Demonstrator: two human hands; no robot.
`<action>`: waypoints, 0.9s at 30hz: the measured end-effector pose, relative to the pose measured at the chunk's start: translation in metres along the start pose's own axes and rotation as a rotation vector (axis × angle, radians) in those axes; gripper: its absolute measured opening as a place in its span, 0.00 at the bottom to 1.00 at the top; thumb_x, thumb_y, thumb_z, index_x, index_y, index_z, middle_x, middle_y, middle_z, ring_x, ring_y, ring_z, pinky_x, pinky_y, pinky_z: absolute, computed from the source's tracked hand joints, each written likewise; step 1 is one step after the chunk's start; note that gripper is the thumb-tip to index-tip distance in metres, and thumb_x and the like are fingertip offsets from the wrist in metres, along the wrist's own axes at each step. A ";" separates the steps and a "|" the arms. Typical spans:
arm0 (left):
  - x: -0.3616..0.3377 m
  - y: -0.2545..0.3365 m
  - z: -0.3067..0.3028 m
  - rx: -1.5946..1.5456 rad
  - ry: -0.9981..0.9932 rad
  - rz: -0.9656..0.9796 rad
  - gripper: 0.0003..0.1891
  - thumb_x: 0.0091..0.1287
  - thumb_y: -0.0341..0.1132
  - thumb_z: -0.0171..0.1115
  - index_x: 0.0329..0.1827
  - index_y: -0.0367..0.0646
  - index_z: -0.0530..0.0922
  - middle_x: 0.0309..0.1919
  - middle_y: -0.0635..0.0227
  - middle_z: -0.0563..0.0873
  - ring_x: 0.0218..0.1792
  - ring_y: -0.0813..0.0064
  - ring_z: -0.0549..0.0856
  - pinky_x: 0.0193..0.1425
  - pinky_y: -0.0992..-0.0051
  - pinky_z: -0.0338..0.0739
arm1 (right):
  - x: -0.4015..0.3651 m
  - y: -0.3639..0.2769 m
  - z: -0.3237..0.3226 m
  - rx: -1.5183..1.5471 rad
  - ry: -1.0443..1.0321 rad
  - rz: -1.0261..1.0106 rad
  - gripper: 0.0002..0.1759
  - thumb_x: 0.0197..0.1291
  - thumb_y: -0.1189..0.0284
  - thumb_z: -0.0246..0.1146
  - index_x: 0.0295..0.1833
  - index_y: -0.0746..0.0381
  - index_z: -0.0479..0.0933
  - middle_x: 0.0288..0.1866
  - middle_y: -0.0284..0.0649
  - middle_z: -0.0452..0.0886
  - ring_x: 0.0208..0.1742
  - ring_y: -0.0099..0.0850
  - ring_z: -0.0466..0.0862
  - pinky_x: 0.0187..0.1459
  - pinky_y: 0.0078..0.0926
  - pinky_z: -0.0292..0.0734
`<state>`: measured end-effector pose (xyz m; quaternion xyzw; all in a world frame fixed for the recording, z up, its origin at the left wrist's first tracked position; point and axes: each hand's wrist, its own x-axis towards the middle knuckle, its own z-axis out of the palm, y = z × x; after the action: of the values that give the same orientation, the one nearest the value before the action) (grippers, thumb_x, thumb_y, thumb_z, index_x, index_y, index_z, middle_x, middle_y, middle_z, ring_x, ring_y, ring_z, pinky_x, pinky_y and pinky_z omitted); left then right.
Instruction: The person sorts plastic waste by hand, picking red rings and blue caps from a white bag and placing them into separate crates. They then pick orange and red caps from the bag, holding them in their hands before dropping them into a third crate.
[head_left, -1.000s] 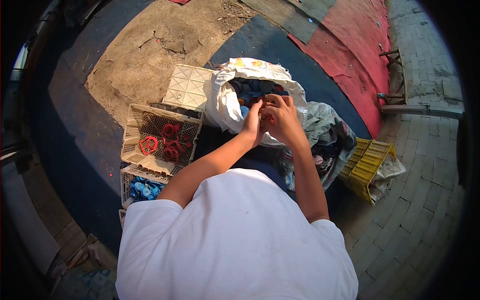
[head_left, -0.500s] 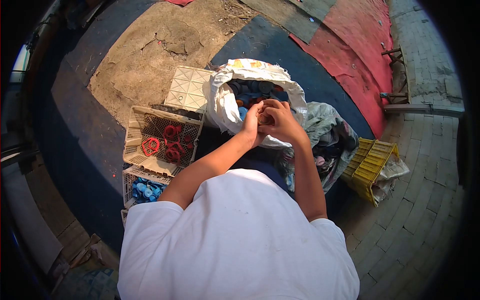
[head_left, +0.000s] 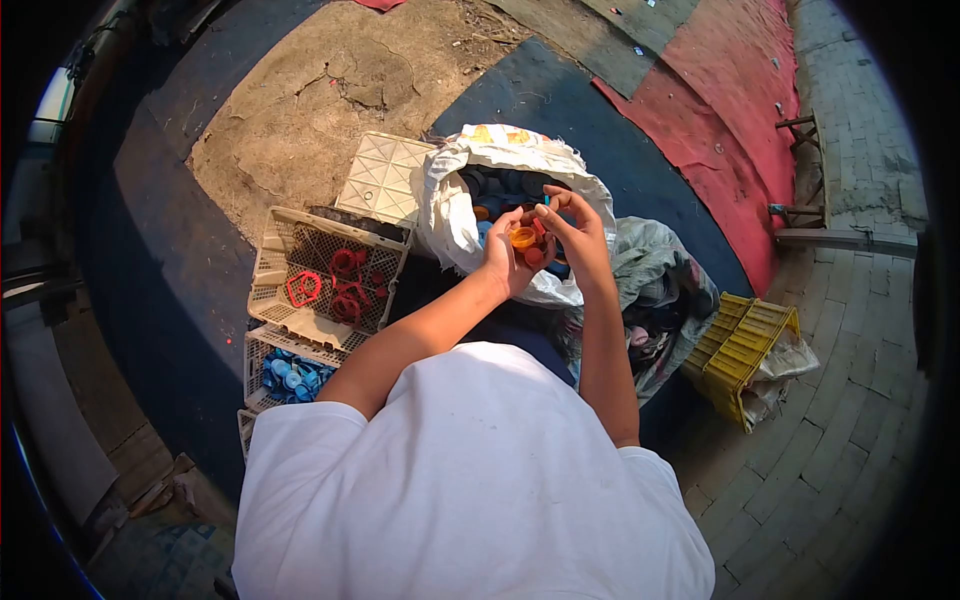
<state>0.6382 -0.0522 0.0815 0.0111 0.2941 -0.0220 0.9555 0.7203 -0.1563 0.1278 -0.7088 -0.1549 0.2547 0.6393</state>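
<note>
My left hand (head_left: pixel 503 258) cups several plastic caps over the mouth of a white woven sack (head_left: pixel 442 205). An orange cap (head_left: pixel 522 237) lies uppermost in it, with red caps (head_left: pixel 534 257) beside it. Just right of it, my right hand (head_left: pixel 582 240) pinches a small blue piece (head_left: pixel 547 200) between thumb and fingers; its exact kind is too small to tell. Inside the sack, dark and blue caps (head_left: pixel 492 183) are heaped below both hands, partly hidden by them.
To the left, a cream crate (head_left: pixel 285 313) holds red rings, and another crate (head_left: pixel 256 352) holds blue caps (head_left: pixel 290 378). A pale crate (head_left: pixel 380 175) stands behind them. On the right are a grey-green sack (head_left: pixel 640 245) and a yellow crate (head_left: pixel 735 340).
My hands have drawn apart, showing orange and red caps in my left palm. My right hand has lifted slightly away, with a small blue piece at its fingertips.
</note>
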 end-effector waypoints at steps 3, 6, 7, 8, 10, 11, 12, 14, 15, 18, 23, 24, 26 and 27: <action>0.004 0.003 -0.007 -0.019 -0.021 0.003 0.18 0.78 0.46 0.51 0.49 0.41 0.82 0.43 0.62 0.85 0.42 0.68 0.84 0.49 0.66 0.86 | 0.002 0.005 -0.021 -0.006 0.092 -0.014 0.12 0.64 0.68 0.74 0.37 0.63 0.79 0.56 0.41 0.84 0.55 0.25 0.82 0.57 0.27 0.75; 0.005 0.003 -0.008 -0.038 -0.037 0.056 0.18 0.79 0.44 0.51 0.52 0.37 0.81 0.46 0.58 0.85 0.45 0.64 0.85 0.53 0.64 0.86 | 0.005 0.013 -0.042 -0.304 0.041 0.141 0.22 0.64 0.60 0.73 0.51 0.69 0.82 0.58 0.54 0.84 0.65 0.39 0.82 0.61 0.38 0.76; 0.005 0.002 -0.007 -0.050 -0.031 0.073 0.18 0.79 0.43 0.51 0.52 0.37 0.81 0.46 0.57 0.85 0.46 0.63 0.85 0.55 0.63 0.86 | 0.003 0.018 -0.044 -0.440 0.044 0.120 0.26 0.65 0.57 0.72 0.55 0.70 0.81 0.59 0.56 0.83 0.65 0.42 0.81 0.62 0.39 0.76; 0.006 0.002 -0.006 -0.063 -0.024 0.092 0.18 0.79 0.43 0.50 0.52 0.37 0.81 0.46 0.57 0.85 0.47 0.63 0.85 0.56 0.62 0.86 | -0.002 0.027 -0.046 -0.576 0.046 0.099 0.30 0.66 0.54 0.70 0.59 0.71 0.79 0.61 0.59 0.82 0.66 0.45 0.81 0.63 0.39 0.75; 0.006 0.001 -0.005 -0.072 -0.017 0.122 0.18 0.79 0.43 0.50 0.53 0.37 0.81 0.48 0.55 0.85 0.51 0.60 0.85 0.61 0.59 0.84 | -0.003 0.047 -0.046 -0.726 0.092 0.062 0.40 0.70 0.47 0.64 0.71 0.72 0.72 0.65 0.64 0.79 0.69 0.54 0.78 0.67 0.41 0.74; 0.007 0.000 -0.005 -0.061 -0.034 0.135 0.18 0.79 0.43 0.50 0.53 0.36 0.80 0.49 0.54 0.85 0.53 0.59 0.85 0.63 0.59 0.83 | -0.004 0.056 -0.047 -0.604 0.177 0.049 0.40 0.71 0.48 0.63 0.71 0.72 0.71 0.66 0.63 0.79 0.68 0.53 0.79 0.67 0.41 0.73; 0.007 -0.001 -0.006 -0.051 -0.051 0.149 0.19 0.79 0.43 0.49 0.53 0.36 0.80 0.50 0.53 0.85 0.54 0.58 0.85 0.64 0.59 0.83 | -0.007 0.057 -0.041 -0.482 0.259 0.036 0.39 0.72 0.48 0.62 0.71 0.72 0.71 0.66 0.62 0.78 0.68 0.51 0.79 0.67 0.40 0.73; 0.004 -0.002 -0.007 -0.043 -0.085 0.183 0.19 0.79 0.43 0.48 0.54 0.36 0.80 0.53 0.52 0.85 0.57 0.56 0.85 0.67 0.58 0.81 | -0.018 0.036 -0.022 -0.068 0.279 0.115 0.36 0.75 0.49 0.58 0.71 0.71 0.71 0.67 0.54 0.78 0.67 0.41 0.80 0.68 0.37 0.72; 0.000 -0.003 -0.006 -0.045 -0.103 0.205 0.19 0.79 0.43 0.48 0.54 0.35 0.80 0.54 0.51 0.85 0.59 0.55 0.84 0.68 0.58 0.80 | -0.022 0.037 -0.011 0.147 0.287 0.107 0.35 0.75 0.50 0.57 0.71 0.69 0.71 0.66 0.51 0.78 0.67 0.38 0.79 0.69 0.35 0.71; -0.009 -0.003 -0.001 -0.049 -0.136 0.292 0.20 0.79 0.42 0.47 0.56 0.34 0.79 0.57 0.50 0.84 0.64 0.52 0.82 0.73 0.56 0.76 | -0.029 0.048 0.028 0.733 0.269 0.109 0.30 0.76 0.51 0.54 0.70 0.65 0.72 0.66 0.43 0.77 0.68 0.33 0.77 0.71 0.33 0.68; -0.040 0.003 0.006 0.014 -0.204 0.481 0.20 0.78 0.41 0.48 0.60 0.33 0.76 0.64 0.48 0.81 0.70 0.52 0.78 0.79 0.55 0.68 | -0.031 0.043 0.070 1.077 0.194 0.178 0.32 0.75 0.50 0.52 0.68 0.66 0.72 0.66 0.41 0.77 0.69 0.35 0.76 0.74 0.37 0.66; -0.049 0.006 0.005 0.046 -0.182 0.533 0.21 0.77 0.40 0.47 0.61 0.33 0.76 0.65 0.51 0.81 0.70 0.58 0.78 0.78 0.59 0.69 | -0.034 0.035 0.071 1.113 0.138 0.195 0.34 0.75 0.49 0.52 0.70 0.67 0.72 0.66 0.43 0.77 0.70 0.36 0.76 0.74 0.37 0.66; -0.067 0.007 0.000 0.086 -0.190 0.622 0.21 0.77 0.40 0.46 0.63 0.33 0.75 0.67 0.51 0.80 0.71 0.59 0.76 0.78 0.60 0.68 | -0.040 0.028 0.079 1.076 0.073 0.235 0.36 0.73 0.48 0.53 0.71 0.67 0.71 0.68 0.45 0.76 0.70 0.38 0.75 0.74 0.38 0.66; -0.075 0.006 -0.005 0.102 -0.189 0.667 0.22 0.77 0.40 0.46 0.64 0.33 0.75 0.67 0.51 0.80 0.72 0.60 0.76 0.78 0.60 0.68 | -0.043 0.028 0.082 1.054 0.039 0.259 0.36 0.72 0.48 0.53 0.72 0.67 0.71 0.70 0.46 0.76 0.70 0.38 0.75 0.74 0.38 0.66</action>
<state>0.5732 -0.0433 0.1197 0.1521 0.1828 0.2760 0.9313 0.6358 -0.1160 0.1032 -0.3101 0.0941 0.3614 0.8743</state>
